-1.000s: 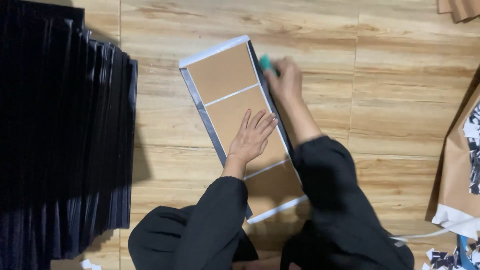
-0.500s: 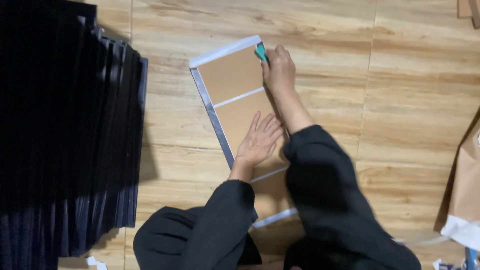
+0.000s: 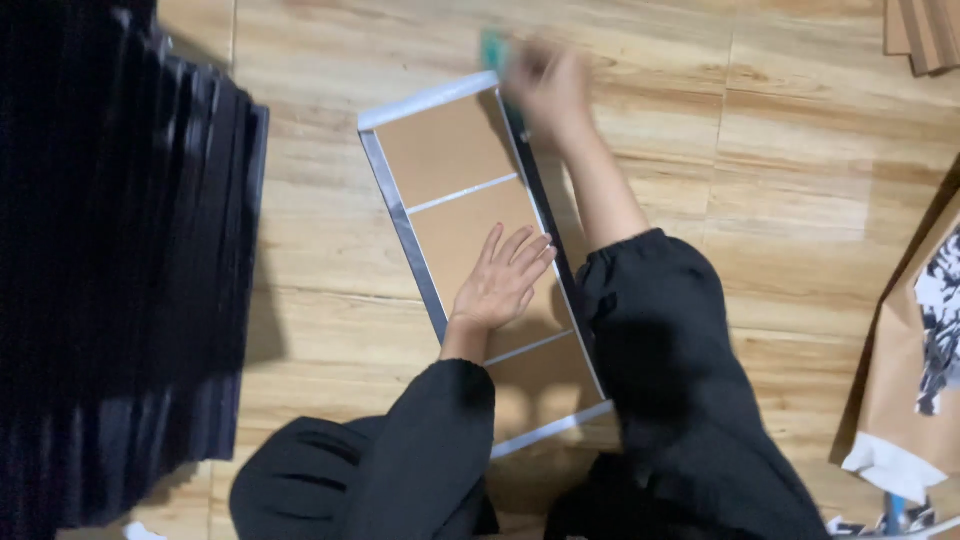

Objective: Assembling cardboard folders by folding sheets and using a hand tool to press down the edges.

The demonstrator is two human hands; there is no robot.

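**Hands on brown board, wood floor**

Board (image 3: 455, 205): long brown cardboard panel with a pale border and a dark strip down its right edge, crossed by thin pale lines that split it into sections. Lies flat on the floor (image 3: 780, 150), tilted slightly, far end toward the top of the view, near end by the person's knees.

Left hand (image 3: 503, 282): palm down, flat on the board's middle section, fingers spread and straight, gripping nothing, just pressing.

Right hand (image 3: 548, 85): at the board's far right corner, motion-blurred. Fingers look curled round a small green tool (image 3: 493, 45) that sticks out on the hand's left; exact grip hard to tell through the blur. Tool sits at the far right corner of the board.

Both arms in black sleeves (image 3: 660, 330), right forearm bare.

Around: big stack of black sheets (image 3: 110, 270) left of the board, standing on edge, close but apart. Brown paper bag (image 3: 915, 380) with black-and-white print at right edge, well apart. Cardboard pieces (image 3: 925, 30) top right corner.
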